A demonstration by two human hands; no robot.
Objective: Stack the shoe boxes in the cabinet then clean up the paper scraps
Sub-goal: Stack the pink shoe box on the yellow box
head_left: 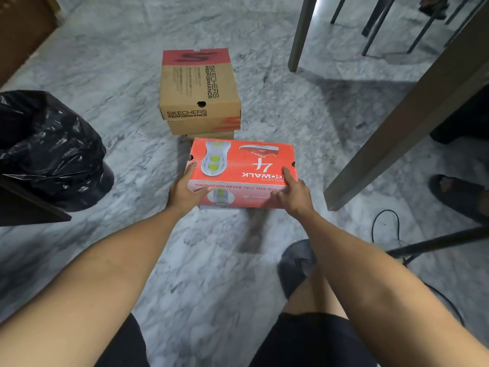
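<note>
While both hands grip it: the red Skechers GOwalk 4 shoe box (243,170) is held lid-up above the marble floor (105,75), near the person's knees.
Left hand (185,190): clasps the box's left near corner, thumb along the lid edge, fingers (203,192) curled onto the front wall.
Right hand (292,193): clasps the right near corner, thumb on the lid, fingers curled against the front wall.
Box stack (201,94): brown Skechers Performance shoe boxes piled on the floor just beyond the red box; whether they touch cannot be told.
Left side: a bin lined with a black plastic bag (50,147), well apart from the boxes.
Right side: grey table legs (301,33) and a black cable (383,221) on the floor.
</note>
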